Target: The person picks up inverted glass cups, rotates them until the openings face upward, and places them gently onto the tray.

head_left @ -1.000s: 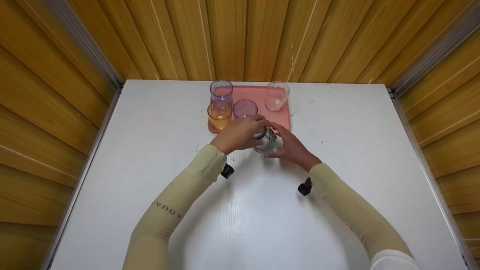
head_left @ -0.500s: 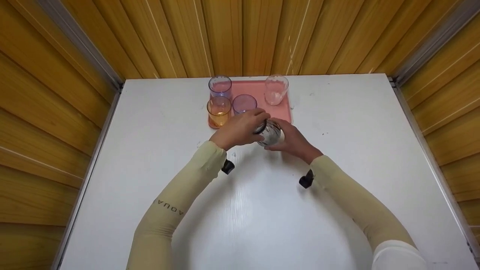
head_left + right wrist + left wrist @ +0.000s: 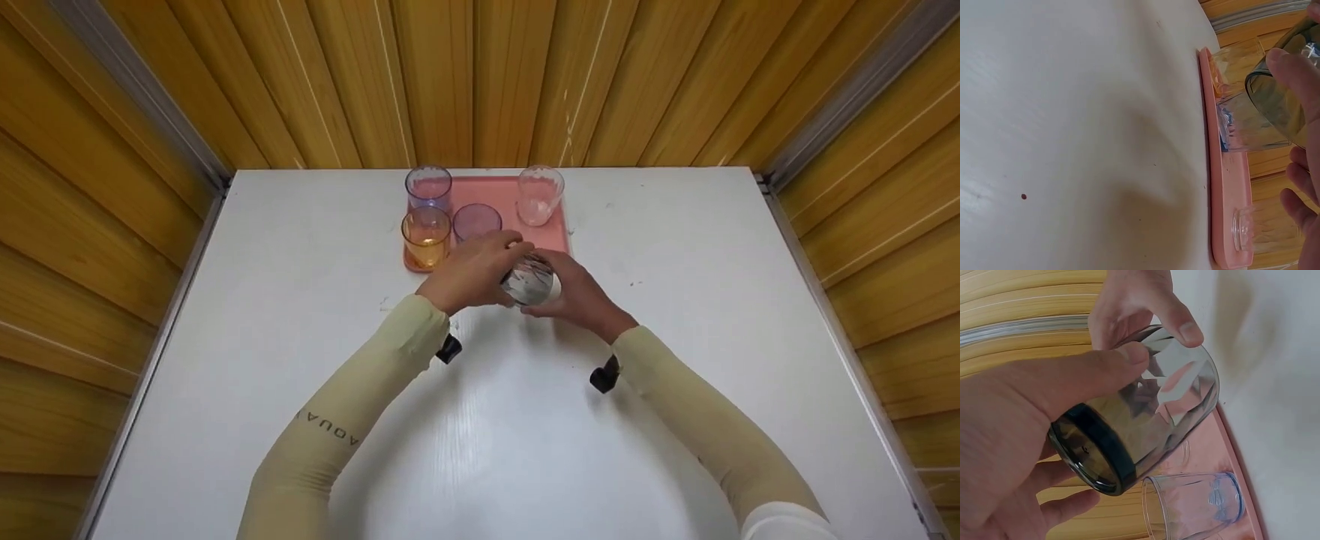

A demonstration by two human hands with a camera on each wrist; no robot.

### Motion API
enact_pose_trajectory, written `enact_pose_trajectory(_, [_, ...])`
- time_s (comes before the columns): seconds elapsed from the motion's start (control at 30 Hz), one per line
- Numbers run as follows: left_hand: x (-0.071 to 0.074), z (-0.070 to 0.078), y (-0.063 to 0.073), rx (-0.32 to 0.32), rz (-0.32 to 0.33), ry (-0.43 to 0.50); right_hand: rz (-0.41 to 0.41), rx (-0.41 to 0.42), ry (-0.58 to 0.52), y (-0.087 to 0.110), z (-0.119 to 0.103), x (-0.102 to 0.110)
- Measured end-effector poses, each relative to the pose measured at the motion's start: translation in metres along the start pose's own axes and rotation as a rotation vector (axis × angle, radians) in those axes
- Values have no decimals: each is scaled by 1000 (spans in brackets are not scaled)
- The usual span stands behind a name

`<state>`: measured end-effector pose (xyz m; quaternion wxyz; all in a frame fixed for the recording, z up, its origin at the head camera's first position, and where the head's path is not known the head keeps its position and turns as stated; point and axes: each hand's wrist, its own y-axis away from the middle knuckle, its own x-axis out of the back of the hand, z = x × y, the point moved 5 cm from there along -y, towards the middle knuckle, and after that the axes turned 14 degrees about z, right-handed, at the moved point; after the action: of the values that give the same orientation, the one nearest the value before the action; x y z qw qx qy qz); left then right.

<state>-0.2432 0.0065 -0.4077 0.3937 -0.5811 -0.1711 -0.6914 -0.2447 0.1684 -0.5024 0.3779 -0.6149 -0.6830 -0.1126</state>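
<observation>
Both hands hold a smoky grey faceted drinking glass (image 3: pixel 529 281) at the front edge of the pink tray (image 3: pixel 491 193). It lies tilted between them, over the table. My left hand (image 3: pixel 474 271) grips it around the dark-banded end, with the thumb along its side in the left wrist view. My right hand (image 3: pixel 581 295) holds the opposite end, the thumb pressing at the thin rim (image 3: pixel 1214 365). In the right wrist view the right thumb lies across the glass (image 3: pixel 1269 98). A purple glass (image 3: pixel 478 219) stands on the tray just behind the left hand, partly hidden.
On the tray's left side stand a blue glass (image 3: pixel 429 187) and, in front of it, an amber glass (image 3: pixel 427 238). A clear glass (image 3: pixel 540 199) is at the back right. Wood-panelled walls (image 3: pixel 435 82) border the white table (image 3: pixel 480 420).
The smoky glass has been turned between the hands, so more of its faceted side faces the head camera. The right hand's grip has shifted around it. The glasses on the tray stay put.
</observation>
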Motion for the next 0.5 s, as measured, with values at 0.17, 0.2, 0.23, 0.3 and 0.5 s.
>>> enact_pose_trajectory(0.17, [-7, 5, 6, -13, -21, -19, 2, -9, -16, 11, -4, -2])
enact_pose_trajectory(0.2, [-7, 5, 6, -17, -19, -22, 4, -17, -21, 12, -4, -3])
enact_pose_trajectory(0.23, [-8, 6, 7, -19, -12, -23, 5, -26, -26, 13, -4, -3])
enact_pose_trajectory(0.3, [-8, 6, 6, -22, 2, -26, 6, -46, -35, 13, -1, -3])
enact_pose_trajectory(0.5, [2, -2, -7, -31, 33, -36, -17, -74, -65, -5, 4, 2])
